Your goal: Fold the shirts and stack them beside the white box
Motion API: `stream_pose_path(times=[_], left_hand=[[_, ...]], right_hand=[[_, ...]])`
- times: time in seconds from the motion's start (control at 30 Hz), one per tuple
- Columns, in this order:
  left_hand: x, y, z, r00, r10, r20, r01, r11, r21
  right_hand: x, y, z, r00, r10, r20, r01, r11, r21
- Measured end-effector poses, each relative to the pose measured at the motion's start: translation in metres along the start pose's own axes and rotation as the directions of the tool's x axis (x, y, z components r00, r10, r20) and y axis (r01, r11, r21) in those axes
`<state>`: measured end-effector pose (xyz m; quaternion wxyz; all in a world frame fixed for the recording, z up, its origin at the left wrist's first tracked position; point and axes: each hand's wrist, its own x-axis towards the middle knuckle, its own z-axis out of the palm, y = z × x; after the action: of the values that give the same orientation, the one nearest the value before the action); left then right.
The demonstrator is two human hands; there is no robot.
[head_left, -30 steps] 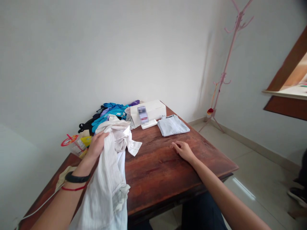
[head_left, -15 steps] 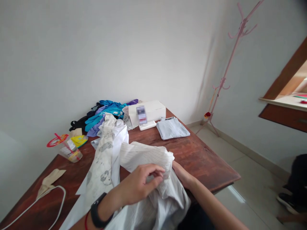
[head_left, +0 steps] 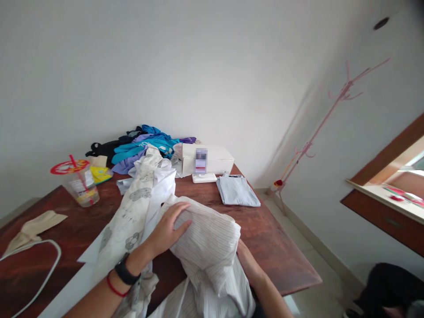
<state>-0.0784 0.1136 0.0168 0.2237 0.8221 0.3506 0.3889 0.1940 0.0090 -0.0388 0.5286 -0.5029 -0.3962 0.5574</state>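
Note:
A pale, thin-striped shirt (head_left: 207, 234) lies partly bunched at the table's front, its lower part hanging toward me. On its upper left edge rests my left hand (head_left: 170, 227), thumb apart and fingers stretched over the cloth. My right hand (head_left: 250, 265) holds the shirt's right side, with its fingertips hidden behind the fabric. Just left of the shirt, a white garment with grey cartoon prints (head_left: 134, 205) stretches along the table, beside a plain white cloth (head_left: 162, 179).
A folded light-blue garment (head_left: 237, 191), white box (head_left: 218, 158) and small white case (head_left: 204, 178) lie farther back. Blue and purple clothes (head_left: 145, 145) are heaped near the wall. A plastic cup with a straw (head_left: 81, 187), beige cloth (head_left: 39, 227) and white cable (head_left: 54, 265) are left.
My left hand has moved left and away from me, its curled fingers now spread on the shirt. The shirt's upper part is laid out wider. The view has tilted.

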Motion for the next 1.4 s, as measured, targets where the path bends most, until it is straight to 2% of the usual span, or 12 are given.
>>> stream_pose_path(times=[0.2,0.47,0.63,0.73,0.9,1.0,1.07,1.17,1.23,1.33,1.37,1.4], left_hand=[[-0.002,0.001,0.001,1.0,0.012,-0.004,-0.012,1.0,-0.015],[-0.002,-0.006,0.002,1.0,0.0,0.03,0.001,1.0,-0.026],[0.0,-0.008,0.003,0.995,-0.024,0.095,0.019,0.998,0.058],[0.0,-0.005,0.002,0.992,-0.007,0.123,-0.007,0.993,0.116],[0.003,0.002,-0.008,0.992,0.084,-0.095,-0.079,0.995,0.058],[0.005,0.015,-0.014,0.973,0.178,-0.149,-0.171,0.984,0.056],[0.003,0.035,-0.016,0.976,0.182,-0.123,-0.171,0.98,0.098],[-0.011,0.083,-0.018,0.995,0.045,0.084,-0.051,0.997,0.062],[-0.023,0.12,-0.02,0.946,0.026,0.323,-0.005,0.998,-0.066],[-0.037,0.161,-0.022,0.746,0.135,0.652,0.074,0.956,-0.283],[-0.039,0.168,-0.022,0.688,0.169,0.706,0.117,0.934,-0.338],[-0.04,0.172,-0.022,0.658,0.189,0.729,0.156,0.913,-0.378]], right_hand=[[0.006,0.013,-0.012,0.996,-0.047,-0.08,0.036,0.99,-0.14],[0.004,0.008,-0.012,0.989,-0.062,-0.133,0.029,0.971,-0.238],[0.003,0.006,-0.007,0.989,-0.109,-0.098,0.081,0.964,-0.254],[0.003,-0.001,-0.004,0.994,-0.101,-0.038,0.091,0.973,-0.214],[0.001,-0.025,-0.028,0.983,-0.04,-0.178,0.056,0.995,0.086],[-0.006,-0.049,-0.059,0.96,-0.055,-0.276,0.107,0.979,0.175],[-0.012,-0.067,-0.08,0.941,-0.096,-0.325,0.162,0.97,0.182],[-0.016,-0.095,-0.099,0.91,-0.143,-0.39,0.232,0.954,0.19],[-0.016,-0.113,-0.099,0.897,-0.155,-0.415,0.261,0.942,0.213],[-0.016,-0.136,-0.083,0.899,-0.19,-0.395,0.291,0.932,0.216],[-0.017,-0.142,-0.077,0.905,-0.206,-0.373,0.293,0.936,0.193],[-0.019,-0.148,-0.071,0.908,-0.226,-0.354,0.293,0.945,0.147]])
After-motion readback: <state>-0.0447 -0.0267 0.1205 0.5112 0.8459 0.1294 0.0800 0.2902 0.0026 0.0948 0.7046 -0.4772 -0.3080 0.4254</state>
